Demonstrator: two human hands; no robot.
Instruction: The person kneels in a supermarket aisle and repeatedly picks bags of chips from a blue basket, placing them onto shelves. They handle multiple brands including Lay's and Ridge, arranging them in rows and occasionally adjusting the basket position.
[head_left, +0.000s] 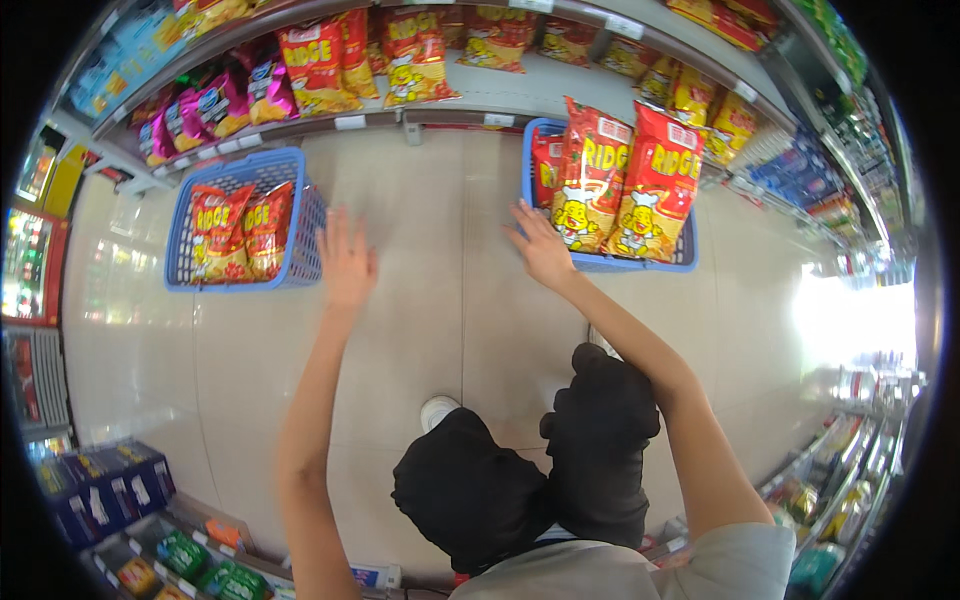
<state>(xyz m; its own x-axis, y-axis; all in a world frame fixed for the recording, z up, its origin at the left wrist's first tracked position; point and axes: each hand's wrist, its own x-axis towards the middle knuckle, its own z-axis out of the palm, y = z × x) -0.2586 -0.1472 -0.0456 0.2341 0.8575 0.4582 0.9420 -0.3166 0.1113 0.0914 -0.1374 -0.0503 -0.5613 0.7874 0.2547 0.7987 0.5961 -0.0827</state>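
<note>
My left hand (348, 257), slightly blurred, is held with fingers apart and nothing in it, just right of a blue plastic shopping basket (301, 225). Two red bags of ridged chips (221, 232) lie inside that basket. My right hand (541, 246) reaches to the left side of a second blue basket (600, 262), fingers spread; whether it touches the rim I cannot tell. Two large red chip bags (596, 176) (656, 184) lean upright in this basket, with a smaller red bag (547, 166) behind them at the left.
A shelf (495, 82) ahead holds red chip bags (315, 67) and pink snack bags (217, 109). Tiled floor (420, 247) lies between the baskets. Purple boxes (105, 487) stand at lower left, near low shelves with green packs (184, 553). More stocked shelves (817, 487) line the right.
</note>
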